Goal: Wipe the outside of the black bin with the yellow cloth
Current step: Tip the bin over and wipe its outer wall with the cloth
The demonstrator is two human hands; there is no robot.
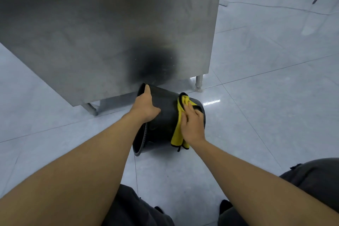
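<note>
The black bin (165,115) lies on its side on the tiled floor, its open mouth turned left toward me and its base to the right. My left hand (145,105) grips the bin's rim and upper wall. A yellow cloth (178,132) with a black edge is draped over the bin's outer wall near the base. My right hand (192,124) lies flat on the cloth and presses it against the bin. The lower end of the cloth hangs down to the floor.
A stainless steel cabinet (110,33) on short metal legs (199,82) stands right behind the bin and reflects it as a dark patch. Glossy pale floor tiles (266,79) spread around. My knees in dark trousers (311,174) are at the bottom of the view.
</note>
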